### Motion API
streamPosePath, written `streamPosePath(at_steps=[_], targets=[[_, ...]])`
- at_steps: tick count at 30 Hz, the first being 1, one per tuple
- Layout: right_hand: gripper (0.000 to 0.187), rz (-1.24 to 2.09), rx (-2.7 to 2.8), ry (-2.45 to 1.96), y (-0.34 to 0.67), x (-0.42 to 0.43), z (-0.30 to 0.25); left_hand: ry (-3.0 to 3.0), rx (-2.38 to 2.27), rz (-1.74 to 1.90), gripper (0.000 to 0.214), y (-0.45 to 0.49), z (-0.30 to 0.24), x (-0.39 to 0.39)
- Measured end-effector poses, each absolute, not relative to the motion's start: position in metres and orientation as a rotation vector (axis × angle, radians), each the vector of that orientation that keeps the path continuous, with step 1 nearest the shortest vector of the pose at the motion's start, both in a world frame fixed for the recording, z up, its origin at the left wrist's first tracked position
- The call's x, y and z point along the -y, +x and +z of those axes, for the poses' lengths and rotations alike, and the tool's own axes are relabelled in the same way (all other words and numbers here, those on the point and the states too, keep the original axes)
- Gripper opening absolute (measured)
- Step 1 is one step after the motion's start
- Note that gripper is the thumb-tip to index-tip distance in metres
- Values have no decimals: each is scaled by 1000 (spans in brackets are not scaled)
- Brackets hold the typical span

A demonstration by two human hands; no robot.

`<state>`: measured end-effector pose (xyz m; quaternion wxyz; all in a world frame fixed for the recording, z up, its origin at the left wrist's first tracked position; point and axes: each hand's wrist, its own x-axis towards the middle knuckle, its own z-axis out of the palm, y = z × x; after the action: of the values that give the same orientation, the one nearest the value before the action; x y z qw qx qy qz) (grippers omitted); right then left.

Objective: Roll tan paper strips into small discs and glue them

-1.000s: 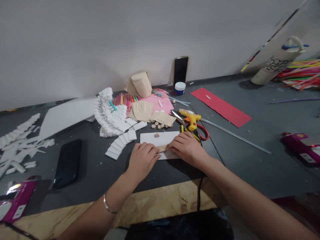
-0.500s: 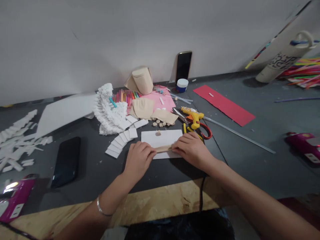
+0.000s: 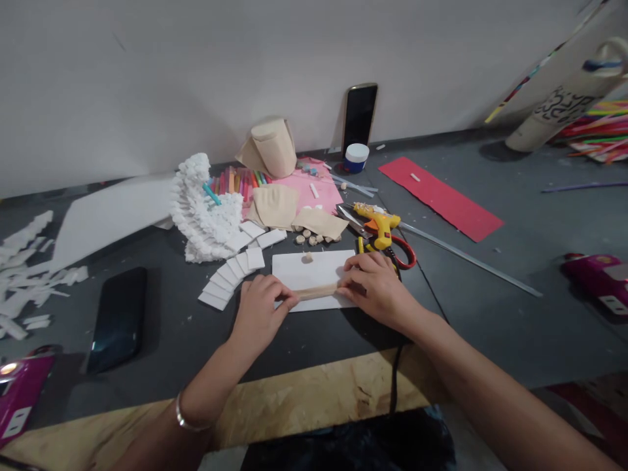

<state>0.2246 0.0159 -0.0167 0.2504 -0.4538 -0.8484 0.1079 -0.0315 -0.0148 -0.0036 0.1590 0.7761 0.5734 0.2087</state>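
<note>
A narrow beige strip [image 3: 316, 292], paper or cloth, stretches sideways over a white rectangular board [image 3: 324, 263] on the dark table. My left hand [image 3: 262, 307] pinches its left end between thumb and fingers. At the other end, my right hand [image 3: 375, 286] has its fingers closed on the strip. A small beige rolled piece [image 3: 307, 257] sits on the board's upper part. Behind the board lie several more little beige rolls [image 3: 313, 240] and a folded beige piece [image 3: 321, 223]. The yellow glue gun [image 3: 383, 227] and scissors [image 3: 405, 252] are just beyond my right hand.
White foam squares [image 3: 220, 281] fan out left of the board, near a dark phone [image 3: 118, 317]. Behind them stands a fluffy white shape [image 3: 206, 216]. A beige roll [image 3: 275, 147], a blue-white jar [image 3: 356, 157] and red paper [image 3: 441, 196] lie farther back.
The view has shifted slightly. My left hand has moved outward a little along the strip, and more of the strip shows between my hands.
</note>
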Motion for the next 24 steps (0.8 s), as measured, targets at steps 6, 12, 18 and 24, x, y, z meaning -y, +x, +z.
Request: streamPosePath(at_steps=[6,12,18,24], targets=[[11,354,2294,-1322,223,-17,-10,2108,-1655,510,26,-31,4,11],[14,460,2274,-1454,223,-19,-7,1995,-1710,428,21,-27,12,7],[8,544,2250,-1478,225,-22,-6,2015,-1738,429,15,-28,10,8],[8,640,2257,-1510,225,-23,1,2048,-1739,417,15,-28,10,9]])
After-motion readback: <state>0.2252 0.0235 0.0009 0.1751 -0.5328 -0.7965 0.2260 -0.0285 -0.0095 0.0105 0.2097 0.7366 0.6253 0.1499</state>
